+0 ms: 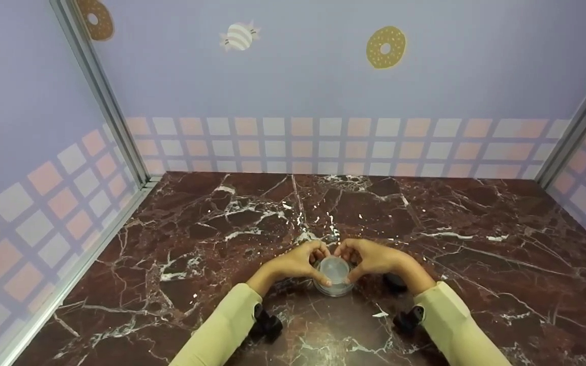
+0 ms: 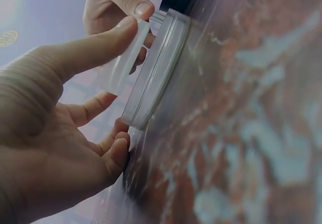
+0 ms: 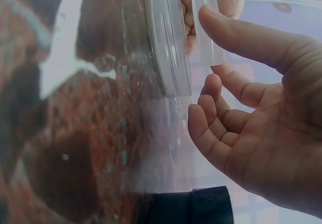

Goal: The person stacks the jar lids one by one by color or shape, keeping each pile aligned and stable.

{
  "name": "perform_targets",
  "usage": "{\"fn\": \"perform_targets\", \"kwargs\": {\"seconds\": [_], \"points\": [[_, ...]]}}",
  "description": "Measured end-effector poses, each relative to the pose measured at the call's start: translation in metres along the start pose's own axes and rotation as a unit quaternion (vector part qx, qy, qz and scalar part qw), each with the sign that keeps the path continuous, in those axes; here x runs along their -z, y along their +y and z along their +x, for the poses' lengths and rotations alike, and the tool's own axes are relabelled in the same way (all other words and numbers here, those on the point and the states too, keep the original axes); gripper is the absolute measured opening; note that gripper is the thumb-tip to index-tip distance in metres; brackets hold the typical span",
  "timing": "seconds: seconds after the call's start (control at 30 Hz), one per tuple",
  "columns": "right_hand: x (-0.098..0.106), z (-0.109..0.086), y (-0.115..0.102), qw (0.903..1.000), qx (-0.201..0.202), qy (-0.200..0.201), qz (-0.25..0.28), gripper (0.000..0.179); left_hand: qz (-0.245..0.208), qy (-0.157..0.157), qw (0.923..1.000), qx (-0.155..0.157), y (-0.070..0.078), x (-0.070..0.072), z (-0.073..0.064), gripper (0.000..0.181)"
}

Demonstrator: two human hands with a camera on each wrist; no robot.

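Observation:
A frosted round lid-like piece (image 1: 333, 268) is held between my two hands, just above a wider clear round container (image 1: 335, 292) on the table. The left hand (image 1: 298, 262) pinches the piece at its left edge; in the left wrist view its thumb lies along the rim of the frosted piece (image 2: 126, 58). From the other side, the right hand (image 1: 377, 260) grips the same piece (image 3: 206, 27) with thumb and fingers. A gap shows between piece and clear container (image 3: 168, 38) in the right wrist view. Some fingertips are hidden behind the piece.
A black cylindrical object (image 3: 191, 205) stands on the table to the right of the container, partly under the right forearm in the head view. The dark red marbled table (image 1: 476, 244) meets patterned walls (image 1: 303, 66) at the back and sides.

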State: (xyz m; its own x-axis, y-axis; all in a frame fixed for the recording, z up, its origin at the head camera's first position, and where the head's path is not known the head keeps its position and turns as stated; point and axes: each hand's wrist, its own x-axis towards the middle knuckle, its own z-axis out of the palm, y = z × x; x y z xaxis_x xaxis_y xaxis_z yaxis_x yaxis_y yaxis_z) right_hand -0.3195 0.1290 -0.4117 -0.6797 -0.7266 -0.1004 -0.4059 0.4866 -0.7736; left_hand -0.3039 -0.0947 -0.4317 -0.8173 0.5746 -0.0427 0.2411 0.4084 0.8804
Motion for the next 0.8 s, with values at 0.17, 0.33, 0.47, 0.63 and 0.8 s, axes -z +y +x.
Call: {"fn": "perform_targets", "kwargs": {"seconds": [0.17,0.33,0.47,0.63,0.8], "points": [[-0.0016,0.0002,0.0016,0.9999,-0.009,-0.015,0.001,0.05,0.06,0.005,0.9982,0.008,0.0005,-0.0034,0.0,0.046],[-0.0012,-0.001,0.0028,0.9997,-0.017,-0.018,-0.003,0.051,0.087,0.009,0.9959,0.022,0.0021,-0.0054,-0.0003,0.047],[0.0005,-0.0033,0.0046,0.9996,-0.023,-0.017,0.0,0.051,0.097,0.006,0.9951,0.02,0.0023,-0.0065,0.0015,0.047],[0.0006,-0.0024,0.0065,0.9994,-0.031,-0.019,0.001,0.05,0.107,0.005,0.994,0.02,0.0015,-0.0056,0.0016,0.048],[-0.0001,-0.0003,0.0073,0.9992,-0.036,-0.017,0.0,0.048,0.108,0.008,0.9937,0.027,0.0023,-0.0048,0.0005,0.05]]}}
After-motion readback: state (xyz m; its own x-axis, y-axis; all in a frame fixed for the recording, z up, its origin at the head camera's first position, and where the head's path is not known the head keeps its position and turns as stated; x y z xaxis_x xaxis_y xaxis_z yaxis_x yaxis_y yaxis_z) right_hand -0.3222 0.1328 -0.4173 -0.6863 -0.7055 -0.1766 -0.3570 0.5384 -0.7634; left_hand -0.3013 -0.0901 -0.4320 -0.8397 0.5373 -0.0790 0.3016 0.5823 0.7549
